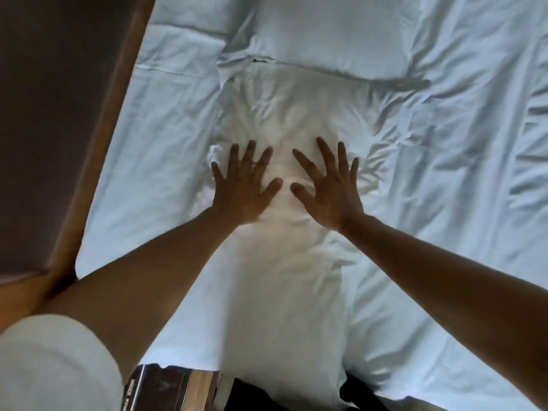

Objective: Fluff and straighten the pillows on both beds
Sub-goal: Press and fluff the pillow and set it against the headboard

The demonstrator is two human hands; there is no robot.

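Observation:
A long white pillow lies on the bed, running from the near edge toward the middle, its cover creased. My left hand and my right hand press flat on its upper half, side by side, fingers spread, thumbs almost meeting. Neither hand holds anything. A second white pillow lies crosswise beyond the first, touching its far end.
The bed's white sheet is rumpled to the right. A brown wooden headboard runs along the left, with a dark wall behind it. A dark object sits at the near bed edge.

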